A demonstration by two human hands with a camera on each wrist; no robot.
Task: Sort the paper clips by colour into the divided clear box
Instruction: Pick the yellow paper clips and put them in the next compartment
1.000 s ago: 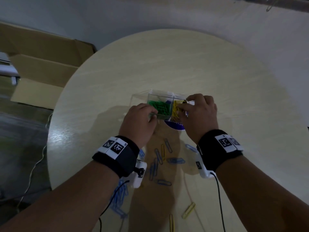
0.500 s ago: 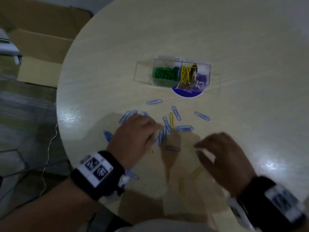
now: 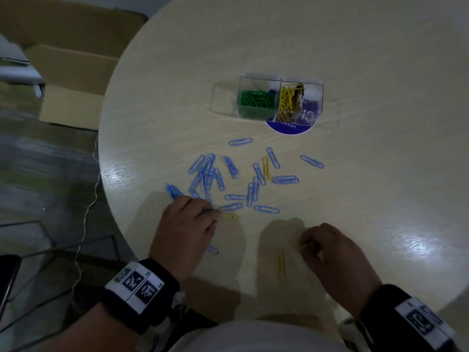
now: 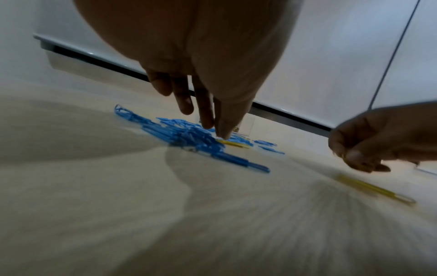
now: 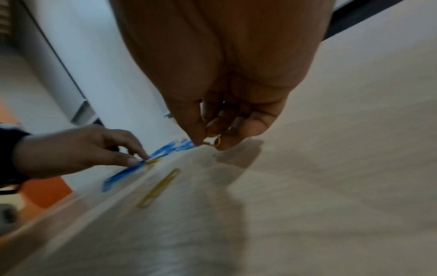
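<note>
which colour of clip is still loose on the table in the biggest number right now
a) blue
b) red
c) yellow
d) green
a: the blue paper clips lie scattered in a large spread on the table, only a few yellow paper clips lie loose among them, and the green paper clips all sit inside the clear box.

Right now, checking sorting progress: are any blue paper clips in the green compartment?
No, the green compartment holds only green paper clips.
</note>
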